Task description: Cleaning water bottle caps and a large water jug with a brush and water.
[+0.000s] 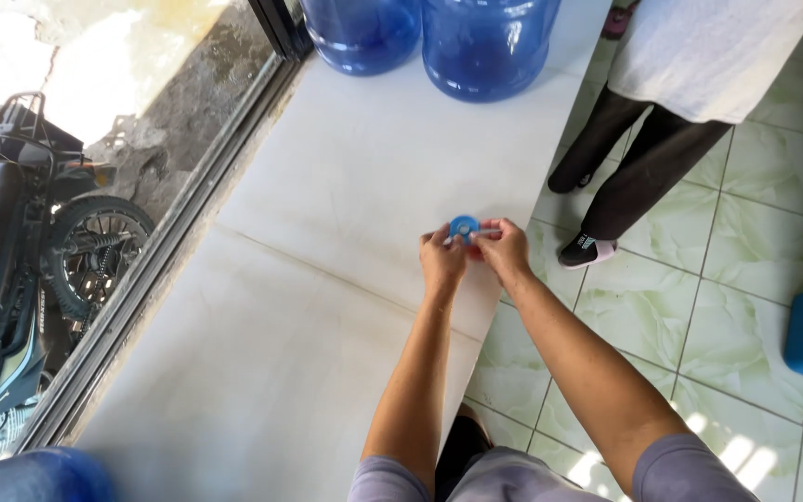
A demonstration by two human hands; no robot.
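Both hands, left hand (441, 261) and right hand (505, 249), pinch what looks like a small blue cap (464, 226) between closed fingers.

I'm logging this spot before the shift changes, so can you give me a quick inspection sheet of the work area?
Surface: pale stone ledge, bare where visible.
Job's things: small blue round cap, held up between both hands.
Clutter: two blue water jugs at the far end.
Hands: left hand and right hand both pinch the cap.
Cables: nothing seen.
Surroundings: green tiled floor, a person standing, motorbike outside the glass.
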